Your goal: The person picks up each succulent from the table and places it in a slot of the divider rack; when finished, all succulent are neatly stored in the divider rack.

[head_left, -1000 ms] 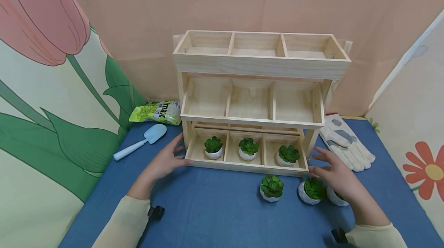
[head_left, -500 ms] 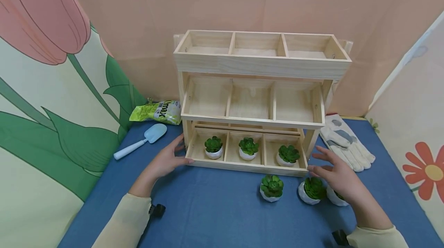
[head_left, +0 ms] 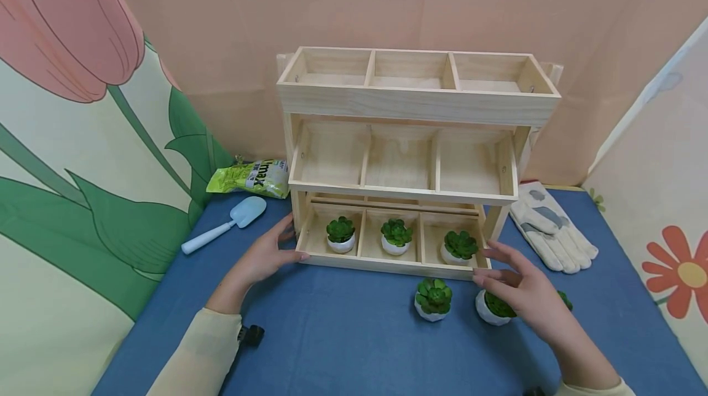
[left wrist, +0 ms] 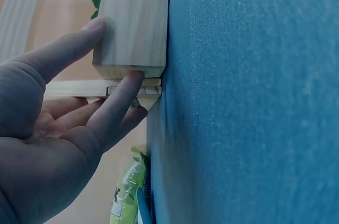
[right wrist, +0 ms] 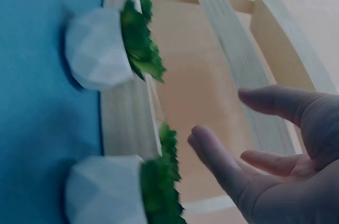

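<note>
A wooden three-tier planter shelf stands on the blue cloth. Its lowest tier holds three potted succulents, one per compartment: left, middle and right. My left hand touches that tier's left front corner, thumb at the front board and fingers at the end. The right hand hovers, fingers extended and holding nothing, by its right front corner. In front sit more succulents in white faceted pots: one by itself, one partly below my right hand, another mostly hidden behind it.
To the left lie a light-blue trowel and a green bag beside the shelf. White gloves lie to the right. The middle tier and top tier each have three bare compartments. Printed backdrops stand behind and at the sides.
My right hand has moved off the lowest tier's right end, slightly left and toward the front, over the potted succulents there. The left hand stays at the left corner.
</note>
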`<state>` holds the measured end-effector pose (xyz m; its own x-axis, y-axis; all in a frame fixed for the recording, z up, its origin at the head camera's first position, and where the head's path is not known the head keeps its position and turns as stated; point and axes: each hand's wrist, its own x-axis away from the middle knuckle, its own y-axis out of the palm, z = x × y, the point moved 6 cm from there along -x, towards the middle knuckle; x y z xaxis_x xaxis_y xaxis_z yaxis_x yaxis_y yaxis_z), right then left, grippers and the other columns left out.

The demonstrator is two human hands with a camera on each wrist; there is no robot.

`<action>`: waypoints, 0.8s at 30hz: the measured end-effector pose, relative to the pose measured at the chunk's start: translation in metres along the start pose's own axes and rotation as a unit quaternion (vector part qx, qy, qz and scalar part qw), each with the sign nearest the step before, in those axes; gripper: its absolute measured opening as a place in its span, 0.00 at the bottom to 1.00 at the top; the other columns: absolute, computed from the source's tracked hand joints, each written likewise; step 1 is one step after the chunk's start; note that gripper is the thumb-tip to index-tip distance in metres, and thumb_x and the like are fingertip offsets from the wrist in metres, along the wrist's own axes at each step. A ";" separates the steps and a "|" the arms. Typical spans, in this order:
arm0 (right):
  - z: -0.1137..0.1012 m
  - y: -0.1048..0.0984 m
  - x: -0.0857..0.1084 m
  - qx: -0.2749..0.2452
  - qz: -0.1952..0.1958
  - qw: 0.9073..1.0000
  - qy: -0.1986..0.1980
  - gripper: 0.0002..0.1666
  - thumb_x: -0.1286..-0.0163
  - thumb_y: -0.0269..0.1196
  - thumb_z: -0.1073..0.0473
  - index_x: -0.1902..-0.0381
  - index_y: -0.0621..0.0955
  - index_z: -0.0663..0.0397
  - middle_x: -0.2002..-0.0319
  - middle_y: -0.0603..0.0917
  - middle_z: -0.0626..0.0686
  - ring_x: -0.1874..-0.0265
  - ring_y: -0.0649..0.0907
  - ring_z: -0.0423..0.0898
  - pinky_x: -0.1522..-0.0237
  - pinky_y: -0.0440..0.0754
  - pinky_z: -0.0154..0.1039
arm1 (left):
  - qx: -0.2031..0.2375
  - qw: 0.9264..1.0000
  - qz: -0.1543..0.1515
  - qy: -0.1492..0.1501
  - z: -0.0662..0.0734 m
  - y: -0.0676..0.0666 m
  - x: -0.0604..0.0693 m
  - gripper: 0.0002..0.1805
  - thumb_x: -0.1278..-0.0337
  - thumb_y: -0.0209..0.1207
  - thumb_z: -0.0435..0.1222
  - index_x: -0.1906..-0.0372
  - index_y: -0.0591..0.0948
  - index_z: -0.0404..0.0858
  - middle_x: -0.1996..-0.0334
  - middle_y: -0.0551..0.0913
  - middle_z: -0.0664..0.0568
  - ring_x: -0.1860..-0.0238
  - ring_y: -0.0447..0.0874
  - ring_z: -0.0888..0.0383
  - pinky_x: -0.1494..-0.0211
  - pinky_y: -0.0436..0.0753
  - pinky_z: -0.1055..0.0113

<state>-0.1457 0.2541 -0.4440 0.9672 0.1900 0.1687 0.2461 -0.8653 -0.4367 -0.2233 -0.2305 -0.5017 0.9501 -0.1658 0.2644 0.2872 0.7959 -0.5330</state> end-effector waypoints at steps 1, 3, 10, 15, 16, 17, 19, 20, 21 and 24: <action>0.000 0.003 0.001 -0.010 -0.003 1.000 0.000 0.52 0.22 0.68 0.47 0.13 0.54 0.51 0.20 0.68 0.64 0.45 0.86 0.25 0.49 0.87 0.33 | -0.001 1.000 0.000 0.000 0.000 0.000 0.000 0.63 0.40 0.76 0.52 0.11 0.44 0.60 0.13 0.55 0.42 0.15 0.60 0.34 0.30 0.77 0.31; 0.002 0.010 0.003 -0.029 -0.014 0.999 -0.001 0.53 0.23 0.69 0.48 0.13 0.54 0.50 0.19 0.66 0.63 0.43 0.86 0.27 0.48 0.87 0.35 | -0.001 1.000 0.001 0.000 0.000 0.000 0.000 0.63 0.40 0.76 0.52 0.11 0.44 0.60 0.13 0.56 0.42 0.15 0.60 0.34 0.31 0.78 0.32; 0.007 0.032 0.007 -0.068 -0.024 0.997 0.002 0.53 0.26 0.72 0.53 0.14 0.56 0.52 0.19 0.66 0.62 0.32 0.85 0.48 0.46 0.88 0.36 | -0.003 1.000 0.002 -0.002 -0.001 0.000 0.000 0.63 0.40 0.76 0.53 0.11 0.45 0.60 0.13 0.57 0.41 0.16 0.60 0.34 0.32 0.79 0.32; 0.013 0.046 0.008 -0.070 -0.015 0.997 -0.014 0.52 0.31 0.76 0.60 0.17 0.61 0.57 0.22 0.69 0.67 0.32 0.83 0.66 0.46 0.90 0.39 | -0.002 1.000 0.002 -0.002 0.000 0.000 0.000 0.63 0.40 0.76 0.53 0.11 0.45 0.61 0.12 0.55 0.43 0.16 0.60 0.34 0.31 0.78 0.31; 0.015 0.049 0.008 -0.067 -0.012 0.998 -0.019 0.52 0.32 0.76 0.61 0.18 0.61 0.58 0.23 0.69 0.68 0.33 0.84 0.66 0.47 0.90 0.39 | -0.003 1.000 0.001 -0.003 0.000 0.000 0.000 0.63 0.41 0.76 0.54 0.11 0.45 0.61 0.12 0.55 0.43 0.16 0.60 0.34 0.31 0.78 0.31; 0.016 0.051 0.008 -0.065 -0.010 0.998 -0.023 0.52 0.32 0.76 0.62 0.18 0.62 0.59 0.23 0.69 0.68 0.34 0.84 0.67 0.47 0.90 0.39 | -0.002 1.000 0.001 -0.003 0.000 -0.001 0.000 0.64 0.41 0.76 0.54 0.11 0.45 0.61 0.12 0.55 0.43 0.16 0.60 0.34 0.31 0.78 0.31; 0.017 0.054 0.009 -0.063 -0.007 0.998 -0.022 0.52 0.33 0.76 0.62 0.18 0.63 0.58 0.22 0.69 0.68 0.33 0.84 0.66 0.46 0.90 0.39 | -0.003 1.000 0.002 -0.005 0.000 -0.001 0.000 0.64 0.42 0.77 0.55 0.11 0.45 0.60 0.12 0.54 0.43 0.16 0.60 0.34 0.31 0.78 0.31; 0.018 0.055 0.009 -0.060 -0.005 0.998 -0.022 0.52 0.33 0.77 0.63 0.18 0.63 0.57 0.21 0.69 0.67 0.33 0.83 0.66 0.46 0.90 0.39 | -0.003 1.000 0.002 -0.005 0.000 -0.001 0.000 0.64 0.43 0.77 0.55 0.11 0.45 0.60 0.12 0.54 0.43 0.16 0.60 0.34 0.31 0.78 0.32; 0.018 0.057 0.009 -0.057 -0.005 0.998 -0.019 0.52 0.33 0.77 0.63 0.18 0.63 0.56 0.21 0.68 0.66 0.32 0.83 0.66 0.45 0.90 0.39 | -0.004 1.000 0.003 -0.006 0.000 -0.001 0.001 0.64 0.43 0.77 0.55 0.11 0.45 0.60 0.12 0.54 0.43 0.16 0.60 0.34 0.31 0.78 0.32; 0.018 0.062 0.011 -0.030 0.002 0.999 -0.011 0.51 0.34 0.77 0.62 0.19 0.64 0.53 0.20 0.69 0.65 0.32 0.83 0.66 0.45 0.90 0.39 | -0.003 1.000 0.002 -0.005 0.000 -0.001 0.001 0.64 0.43 0.77 0.56 0.11 0.45 0.60 0.12 0.53 0.43 0.15 0.60 0.34 0.31 0.78 0.32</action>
<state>-0.1191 0.2109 -0.4853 0.9696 0.1957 0.1468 0.2382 -0.8921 -0.3839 -0.2229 -0.2311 -0.5010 0.9502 -0.1565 0.2696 0.2837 0.7927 -0.5396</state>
